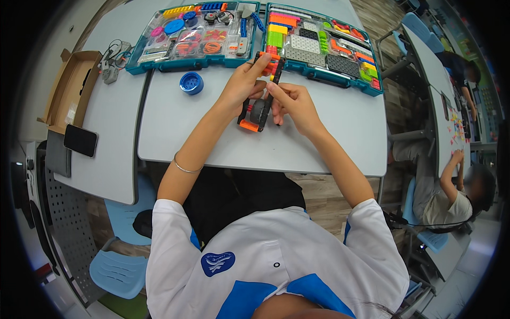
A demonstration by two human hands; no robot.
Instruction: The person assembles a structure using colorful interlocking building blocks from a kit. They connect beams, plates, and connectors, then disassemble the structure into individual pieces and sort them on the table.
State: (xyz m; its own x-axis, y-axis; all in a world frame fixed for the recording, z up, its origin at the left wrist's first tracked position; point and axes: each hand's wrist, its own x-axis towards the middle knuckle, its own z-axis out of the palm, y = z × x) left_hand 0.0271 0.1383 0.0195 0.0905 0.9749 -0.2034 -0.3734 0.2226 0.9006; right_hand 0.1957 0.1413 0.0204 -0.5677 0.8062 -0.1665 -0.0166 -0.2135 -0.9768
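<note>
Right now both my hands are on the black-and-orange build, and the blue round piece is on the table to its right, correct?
Not quite: the head view shows the blue round piece to the left of the black-and-orange build. The rest is right.

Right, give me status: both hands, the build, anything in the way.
Left hand gripping black-and-orange assembly near its far end. Right hand touching its right side. Open right-side teal case close beyond, possible obstruction.
</note>
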